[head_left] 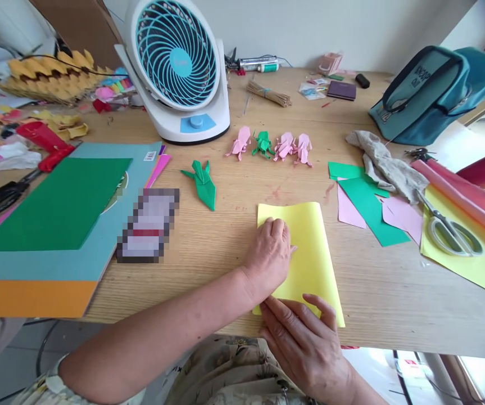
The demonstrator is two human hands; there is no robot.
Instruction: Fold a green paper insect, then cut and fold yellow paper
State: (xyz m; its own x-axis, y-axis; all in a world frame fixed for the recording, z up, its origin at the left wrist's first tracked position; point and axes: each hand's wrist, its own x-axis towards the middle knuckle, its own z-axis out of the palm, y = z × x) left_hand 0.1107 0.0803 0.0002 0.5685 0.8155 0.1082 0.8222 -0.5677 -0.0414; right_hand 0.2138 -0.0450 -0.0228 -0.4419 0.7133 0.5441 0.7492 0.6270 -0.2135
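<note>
A sheet of yellow paper (305, 270), folded over with a rounded bend along its right side, lies at the table's front edge. My left hand (270, 253) is curled on the paper's left edge, knuckles up, its fingertips hidden beneath it. Just nearer to me, my right hand (305, 337) rests with outstretched fingers on the paper's near left corner; its smallest finger is lifted apart. Beyond the paper stand folded pink paper figures (284, 146) and a green one (263, 144). A larger green folded piece (204, 184) lies left of them.
A fan (194, 124) stands at the back. On the left lie a phone (149, 225), green paper (60, 208) and black-handled scissors (4, 194). To the right are green scraps (371, 211), grey-handled scissors (448, 230), a cloth (377, 160) and a teal bag (419, 107).
</note>
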